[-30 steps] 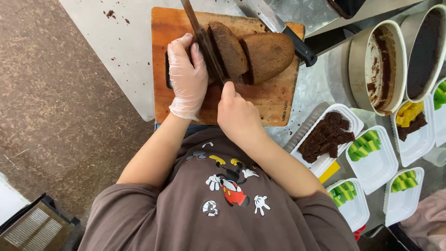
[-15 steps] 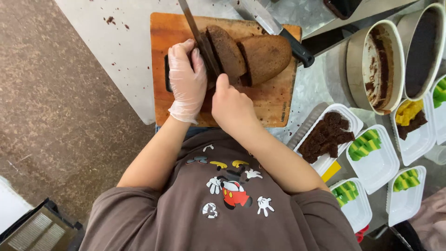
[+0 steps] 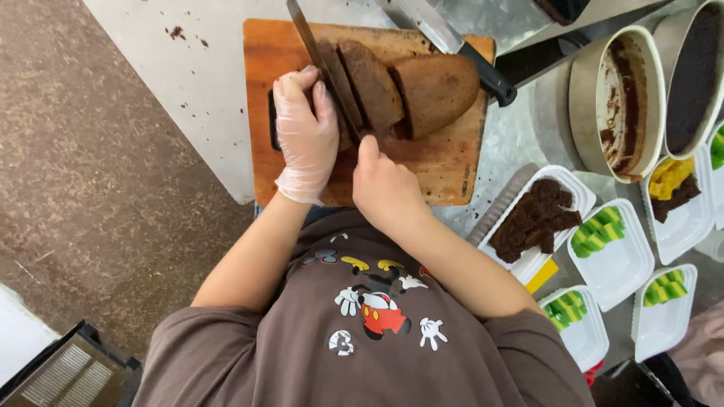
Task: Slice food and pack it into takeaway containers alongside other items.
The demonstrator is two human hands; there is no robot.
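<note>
So we've got our gloved left hand (image 3: 305,136) clamped over the end of the dark brown loaf (image 3: 400,94), fingers curled round the slices already cut so they stay upright and don't flop while the blade goes through. Our bare right hand (image 3: 385,185) is closed tight round the handle of the long knife (image 3: 320,64), which is hidden under the fist, and the blade runs away from us right beside the gloved fingers, sunk into the loaf between two slices. The loaf sits in the middle of the wooden cutting board (image 3: 445,169), uncut end to the right

A second knife with a black handle (image 3: 456,38) lies across the far right corner of the board, blade pointing off it, parked out of the way

The board rests on a pale counter (image 3: 204,83) with a few dark crumbs on it. To the right: two round tins (image 3: 615,102) with brown batter smeared inside, and white trays, one with brown cake pieces (image 3: 535,218), others with green slices (image 3: 596,235). Left of the counter is a speckled brown floor (image 3: 83,196)
</note>
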